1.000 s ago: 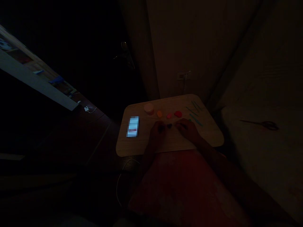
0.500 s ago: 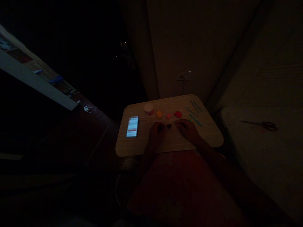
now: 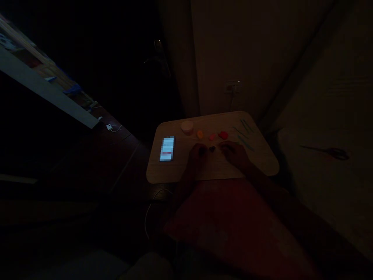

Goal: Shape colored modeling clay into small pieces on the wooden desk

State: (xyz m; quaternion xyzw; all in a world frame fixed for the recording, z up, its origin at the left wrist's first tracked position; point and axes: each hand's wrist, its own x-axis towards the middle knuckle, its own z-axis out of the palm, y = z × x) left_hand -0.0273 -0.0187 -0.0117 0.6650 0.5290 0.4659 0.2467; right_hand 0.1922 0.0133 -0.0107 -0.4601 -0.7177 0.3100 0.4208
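Note:
On a small light wooden table [image 3: 175, 173], a dark clay-like lump [image 3: 212, 149] lies between my two hands. Just left of it is my left hand [image 3: 198, 153], its fingers curled round into a closed shape; deep shadow hides what they hold, if anything. My right hand [image 3: 234, 151] rests to the right of the lump with fingers stretched toward it and a little apart, nothing visible in them. Beyond the hands sit an orange lump [image 3: 199, 134], a pink lump [image 3: 212, 137] and a red lump [image 3: 223, 135], all clay-like.
A lit phone [image 3: 167, 149] lies on the table's left side, near a round lidded tub [image 3: 187, 126]. Several thin green sticks or tools [image 3: 245, 142] lie at the right. Scissors [image 3: 335, 152] rest on a pale surface beyond the table. A wall socket [image 3: 232, 86] is behind.
The view has shifted slightly, so the table and everything on it appear higher and a bit to the right. Both hands keep nearly the same place around the dark lump.

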